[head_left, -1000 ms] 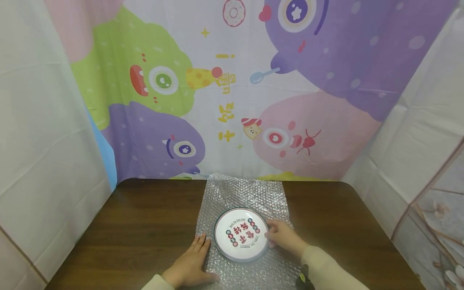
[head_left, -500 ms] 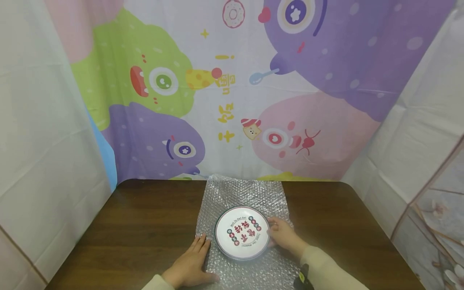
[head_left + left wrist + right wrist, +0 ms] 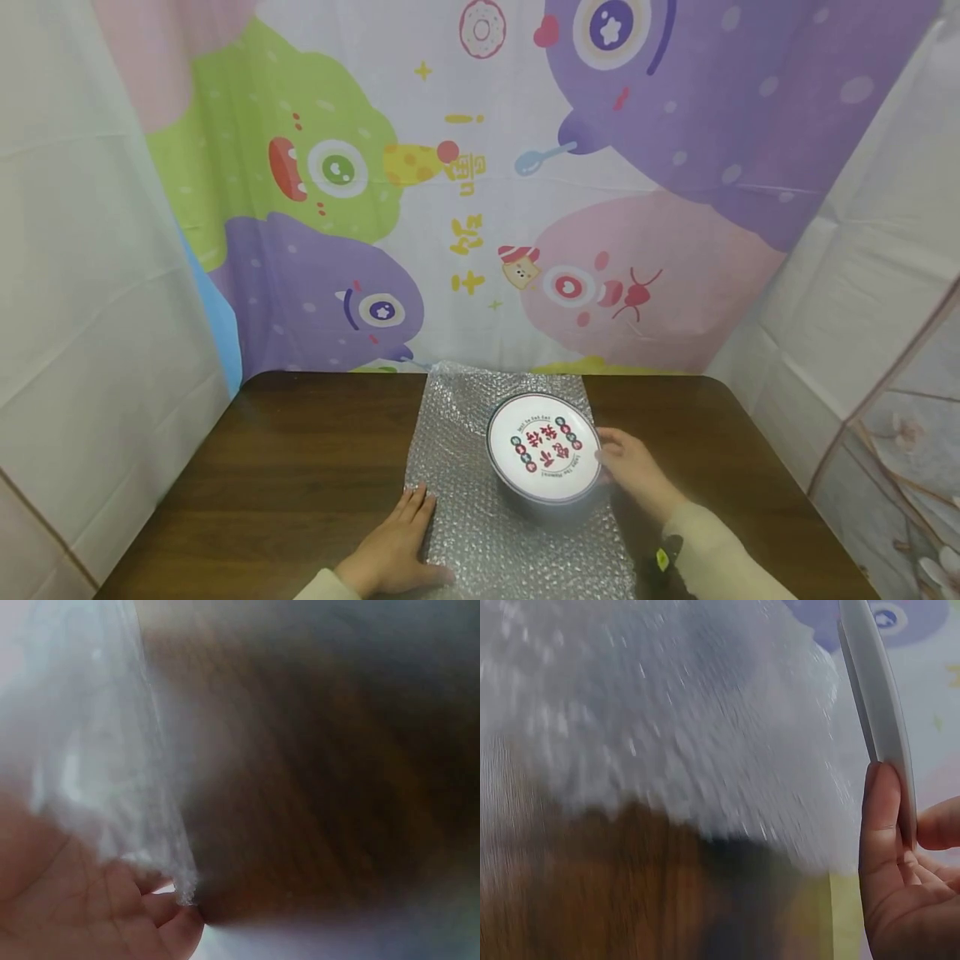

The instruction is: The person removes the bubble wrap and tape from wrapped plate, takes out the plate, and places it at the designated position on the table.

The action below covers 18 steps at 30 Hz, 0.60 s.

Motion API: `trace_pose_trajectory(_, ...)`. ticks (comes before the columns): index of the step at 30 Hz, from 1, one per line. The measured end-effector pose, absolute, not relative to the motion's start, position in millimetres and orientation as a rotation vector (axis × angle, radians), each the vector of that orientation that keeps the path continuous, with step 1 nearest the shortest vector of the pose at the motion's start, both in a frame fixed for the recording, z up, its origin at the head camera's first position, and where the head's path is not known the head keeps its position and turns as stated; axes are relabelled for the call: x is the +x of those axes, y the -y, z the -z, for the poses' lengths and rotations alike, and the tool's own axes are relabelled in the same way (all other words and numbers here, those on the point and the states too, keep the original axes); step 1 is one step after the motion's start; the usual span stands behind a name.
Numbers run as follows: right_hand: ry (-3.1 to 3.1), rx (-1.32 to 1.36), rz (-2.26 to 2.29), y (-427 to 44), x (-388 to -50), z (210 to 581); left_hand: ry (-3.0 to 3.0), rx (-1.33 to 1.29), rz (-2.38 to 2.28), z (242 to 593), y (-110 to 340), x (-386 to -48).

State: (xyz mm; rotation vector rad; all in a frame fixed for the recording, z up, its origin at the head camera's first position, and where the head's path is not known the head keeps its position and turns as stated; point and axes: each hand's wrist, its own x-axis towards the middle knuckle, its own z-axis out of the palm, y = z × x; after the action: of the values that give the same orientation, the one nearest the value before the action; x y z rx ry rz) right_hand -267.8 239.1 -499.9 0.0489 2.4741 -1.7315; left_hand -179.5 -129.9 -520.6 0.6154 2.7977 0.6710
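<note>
A round white plate (image 3: 543,447) with a dark rim line and red printed characters is raised above a sheet of bubble wrap (image 3: 461,425). My right hand (image 3: 637,471) pinches the plate's right rim between thumb and fingers. Seen edge-on in the right wrist view, the plate (image 3: 885,690) stands clear of the bubble wrap (image 3: 675,712). My left hand (image 3: 393,542) lies spread at the sheet's left edge, its fingertips on the wrap. In the left wrist view the same hand (image 3: 97,907) shows beside the wrap's blurred edge.
The bubble wrap runs from the back edge of a dark wooden table (image 3: 315,450) toward the front. Behind the table hangs a cartoon-printed curtain (image 3: 480,200). Pale hangings (image 3: 97,275) close in both sides.
My right hand has lifted the plate off the bubble wrap and carried it right and slightly away from me. My left hand has kept its place.
</note>
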Motion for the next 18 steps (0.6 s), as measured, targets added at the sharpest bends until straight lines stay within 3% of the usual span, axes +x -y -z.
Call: trace_pose_trajectory(18,-2.661,0.278,1.561,-357,-263,511,-2.786,0.585,-0.686,521,130,-179)
